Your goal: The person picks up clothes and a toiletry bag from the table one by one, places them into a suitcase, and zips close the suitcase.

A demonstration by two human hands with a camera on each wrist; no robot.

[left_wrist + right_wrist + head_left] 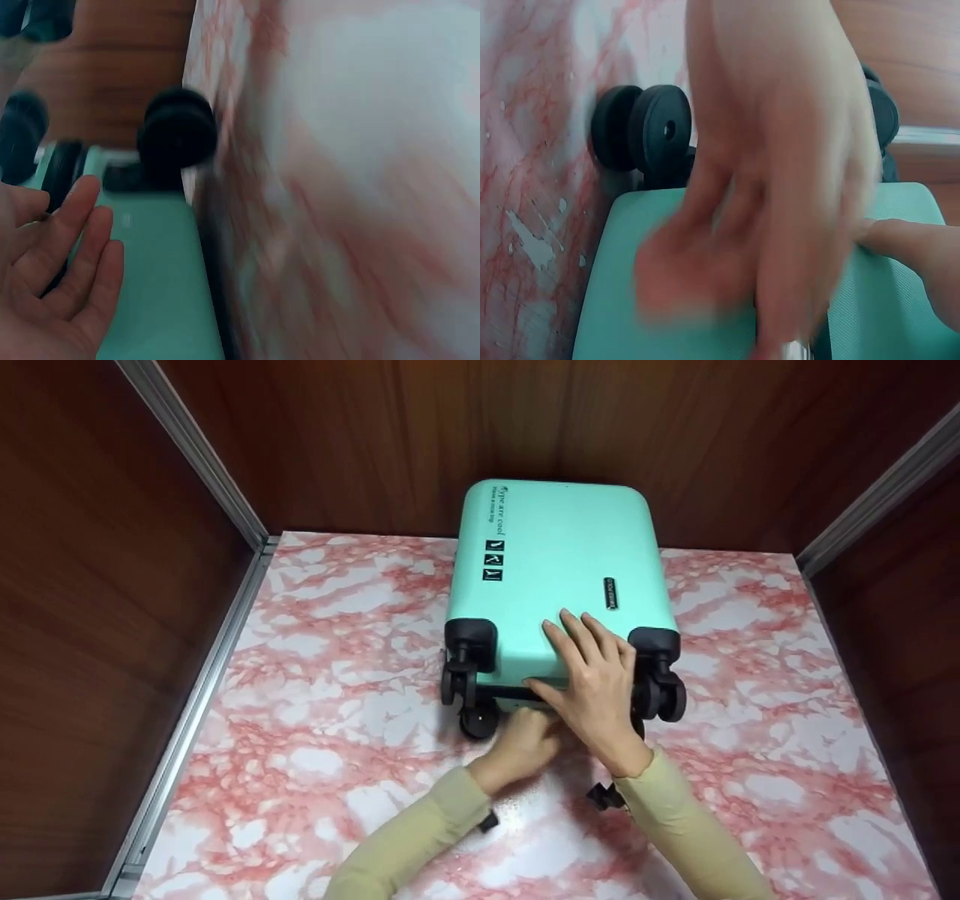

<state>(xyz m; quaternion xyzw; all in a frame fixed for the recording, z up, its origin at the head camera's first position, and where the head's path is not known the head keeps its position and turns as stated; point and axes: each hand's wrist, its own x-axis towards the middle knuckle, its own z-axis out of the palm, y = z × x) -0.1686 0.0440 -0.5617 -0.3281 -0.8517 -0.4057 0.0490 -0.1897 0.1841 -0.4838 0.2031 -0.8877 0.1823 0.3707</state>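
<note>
A mint-green hard-shell suitcase [555, 547] lies flat, its wheeled end towards me. My right hand [596, 690] rests spread on the near edge of the upper shell, its thumb bent over towards the dark seam [501, 691]. Just below the seam is my left hand [525, 742], its fingers curled. In the right wrist view the left hand [780, 165] is blurred over the seam. Its fingertips are at a small silver piece [796, 350] that looks like a zipper pull. The left wrist view shows the left hand [64, 277] with thumb and index finger close together.
Black double wheels stick out at the suitcase's corners, among them a left wheel [459, 682] and a right wheel [664, 697]. A red-and-white marbled tabletop [322, 660] lies underneath. Brown wood panels [390, 435] with metal rails [199, 457] enclose the back and sides.
</note>
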